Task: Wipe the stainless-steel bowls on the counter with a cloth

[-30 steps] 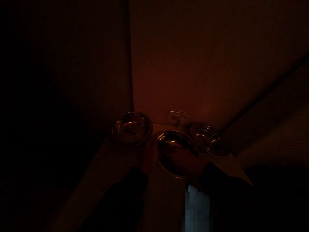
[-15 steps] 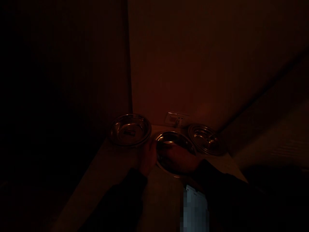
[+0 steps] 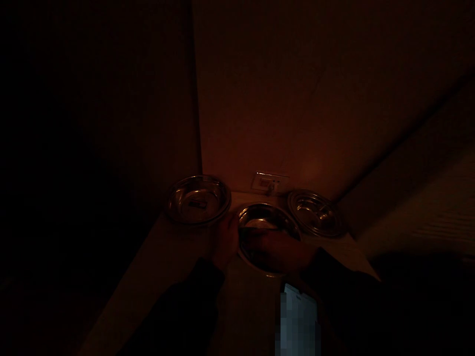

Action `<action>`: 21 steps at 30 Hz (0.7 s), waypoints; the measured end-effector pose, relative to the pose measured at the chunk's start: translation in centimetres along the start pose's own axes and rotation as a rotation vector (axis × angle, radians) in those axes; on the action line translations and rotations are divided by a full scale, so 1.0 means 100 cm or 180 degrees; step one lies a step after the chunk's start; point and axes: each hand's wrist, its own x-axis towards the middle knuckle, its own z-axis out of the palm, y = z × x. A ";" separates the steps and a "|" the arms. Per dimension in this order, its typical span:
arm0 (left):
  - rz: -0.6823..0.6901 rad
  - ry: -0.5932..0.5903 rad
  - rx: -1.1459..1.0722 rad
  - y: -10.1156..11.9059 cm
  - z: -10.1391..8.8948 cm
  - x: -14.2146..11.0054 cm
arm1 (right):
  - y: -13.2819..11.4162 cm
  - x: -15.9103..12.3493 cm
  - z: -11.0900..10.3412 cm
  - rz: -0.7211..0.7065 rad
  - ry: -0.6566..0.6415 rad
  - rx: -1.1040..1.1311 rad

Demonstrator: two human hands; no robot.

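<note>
The scene is very dark. Three shiny steel bowls stand on a pale counter [image 3: 174, 257] in a wall corner. My left hand [image 3: 224, 242] grips the left rim of the middle bowl [image 3: 265, 217]. My right hand [image 3: 278, 247] lies inside that bowl, low on its near side; its fingers are too dark to read. A second bowl [image 3: 198, 200] sits to the left and a third bowl [image 3: 313, 212] to the right, both untouched. Dark sleeves cover both my arms.
A wall socket plate [image 3: 269, 182] sits on the back wall just behind the bowls. A pale blurred rectangle [image 3: 297, 319] lies at the bottom centre. Walls close in behind and to the left.
My right hand has shifted slightly inside the middle bowl; the left hand stays on its rim. The view has drifted a little. The bowls have not moved.
</note>
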 end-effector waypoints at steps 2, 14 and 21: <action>0.0012 -0.0013 0.0009 0.001 0.000 0.000 | -0.002 0.000 0.000 0.0025 0.0011 -0.0009; 0.0072 0.0016 0.0141 -0.002 -0.003 0.003 | -0.007 0.015 0.005 0.0721 0.0260 -0.0215; -0.0052 0.0050 0.0019 0.000 -0.002 0.002 | -0.010 0.018 0.003 0.0914 0.0228 -0.0285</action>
